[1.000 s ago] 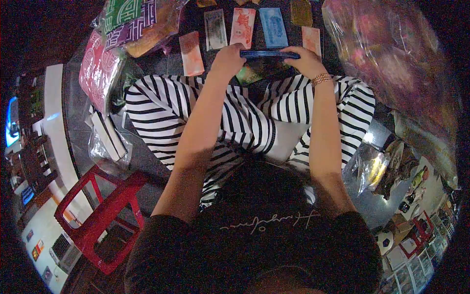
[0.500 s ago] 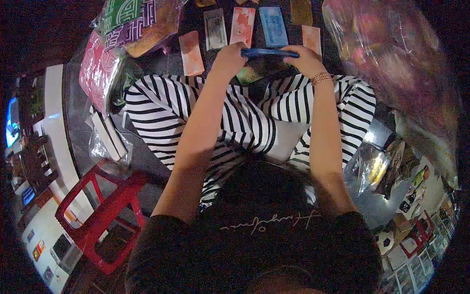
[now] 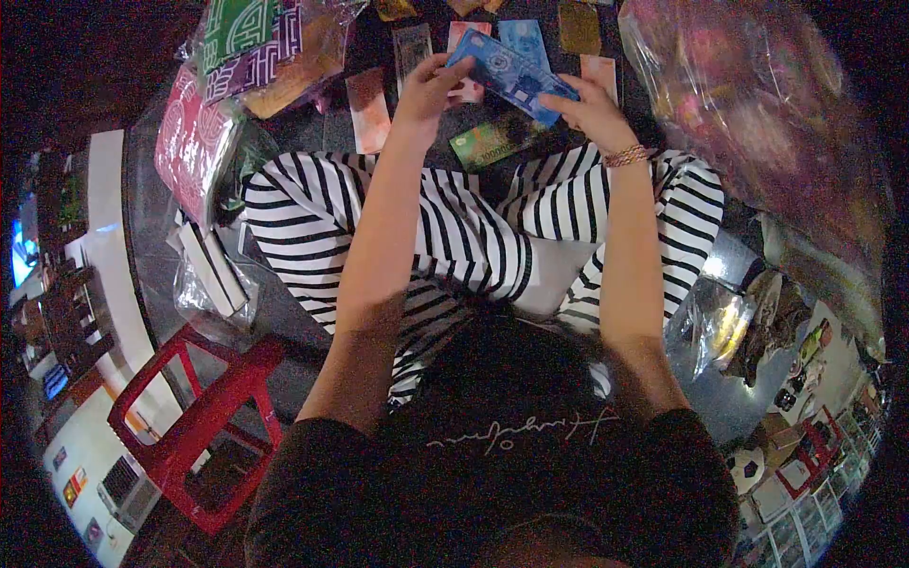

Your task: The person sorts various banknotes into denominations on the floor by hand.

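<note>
Showing its broad face now – edge-on half a second ago – the blue note stack point(image 3: 509, 78) tilts above the floor point(image 3: 327, 131), baring more of the green note point(image 3: 478, 147). The left hand point(image 3: 423, 93) pinches its left end; the right hand point(image 3: 594, 106) grips its right end, thumb on top.

The held blue banknotes point(image 3: 516, 76) cover the middle of a red banknote point(image 3: 468, 93) and the lower end of another blue note point(image 3: 523, 38); their fine print is too small to read. The top edge cuts off the green patterned bag point(image 3: 232, 38). Inside the big plastic bag point(image 3: 743, 104), blurred contents seem pinkish.
</note>
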`<state>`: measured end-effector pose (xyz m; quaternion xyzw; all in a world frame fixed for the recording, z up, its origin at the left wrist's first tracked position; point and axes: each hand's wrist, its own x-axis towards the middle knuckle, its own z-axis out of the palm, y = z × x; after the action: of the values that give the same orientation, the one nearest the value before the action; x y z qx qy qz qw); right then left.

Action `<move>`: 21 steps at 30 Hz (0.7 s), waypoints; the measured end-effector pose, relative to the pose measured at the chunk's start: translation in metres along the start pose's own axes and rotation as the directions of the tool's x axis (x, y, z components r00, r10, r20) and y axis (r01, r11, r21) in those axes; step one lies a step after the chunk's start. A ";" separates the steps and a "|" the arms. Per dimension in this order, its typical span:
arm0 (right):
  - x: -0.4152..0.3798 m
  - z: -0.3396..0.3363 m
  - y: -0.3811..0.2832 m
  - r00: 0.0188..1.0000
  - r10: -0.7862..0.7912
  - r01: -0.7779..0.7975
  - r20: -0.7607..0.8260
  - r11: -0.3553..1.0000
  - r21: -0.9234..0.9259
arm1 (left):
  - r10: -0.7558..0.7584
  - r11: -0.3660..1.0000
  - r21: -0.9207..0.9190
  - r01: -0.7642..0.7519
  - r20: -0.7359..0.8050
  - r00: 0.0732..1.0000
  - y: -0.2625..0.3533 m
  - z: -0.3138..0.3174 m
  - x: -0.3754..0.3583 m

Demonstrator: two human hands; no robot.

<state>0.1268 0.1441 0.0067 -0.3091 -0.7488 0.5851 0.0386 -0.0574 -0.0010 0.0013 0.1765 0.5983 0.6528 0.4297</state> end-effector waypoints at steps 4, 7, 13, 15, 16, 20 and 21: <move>-0.003 0.015 -0.008 0.996 0.086 -0.094 0.039 0.924 0.371 | -0.094 0.957 -0.267 0.113 0.081 0.992 -0.005 0.008 -0.006; 0.001 0.022 -0.003 0.998 0.044 -0.059 0.046 0.917 0.395 | -0.081 0.958 -0.269 0.104 0.096 0.992 -0.006 0.012 -0.008; 0.007 0.024 -0.001 0.996 -0.039 0.019 0.081 0.972 0.233 | -0.003 0.994 -0.111 0.000 -0.022 1.000 -0.009 0.012 -0.005; 0.008 0.027 -0.001 0.999 -0.036 0.029 0.036 0.982 0.187 | 0.041 0.998 -0.053 -0.044 -0.051 0.998 -0.011 0.009 -0.002; 0.008 0.027 -0.001 0.999 -0.038 0.030 0.036 0.982 0.188 | 0.149 0.987 0.064 -0.144 -0.079 0.986 -0.012 0.005 0.000; 0.012 0.025 0.007 0.995 -0.094 0.081 0.035 0.959 0.270 | 0.487 0.433 0.853 -0.291 0.050 0.872 0.004 -0.033 0.016; 0.014 0.025 0.010 0.994 -0.110 0.107 -0.009 0.937 0.332 | 0.491 0.433 0.855 -0.286 0.042 0.870 0.003 -0.056 0.029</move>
<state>0.1089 0.1312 -0.0144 -0.2534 -0.6557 0.7013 0.1185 -0.1167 -0.0134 -0.0169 0.4227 0.8207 0.3796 0.0610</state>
